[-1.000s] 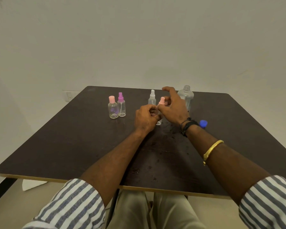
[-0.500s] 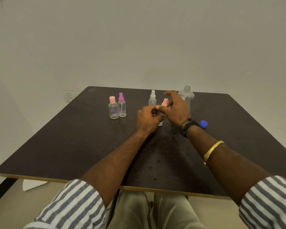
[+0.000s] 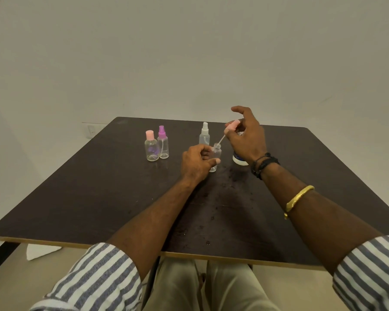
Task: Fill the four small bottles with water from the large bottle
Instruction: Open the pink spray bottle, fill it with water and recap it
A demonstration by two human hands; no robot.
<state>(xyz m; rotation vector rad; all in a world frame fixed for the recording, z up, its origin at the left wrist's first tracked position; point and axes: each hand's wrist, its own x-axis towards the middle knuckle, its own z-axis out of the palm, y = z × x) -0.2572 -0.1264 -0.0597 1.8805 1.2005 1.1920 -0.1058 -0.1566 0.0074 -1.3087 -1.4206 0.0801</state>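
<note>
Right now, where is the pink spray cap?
Head view, right of centre: the right hand pinches the pink spray cap, its tube above the open bottle.

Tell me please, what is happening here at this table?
A person's left hand holds an open small bottle upright on the table, and the right hand pinches its pink spray top above it, tube tip near the mouth. The pink-capped bottle, purple sprayer and white sprayer stand closed. The large bottle is mostly hidden behind the right hand.
</note>
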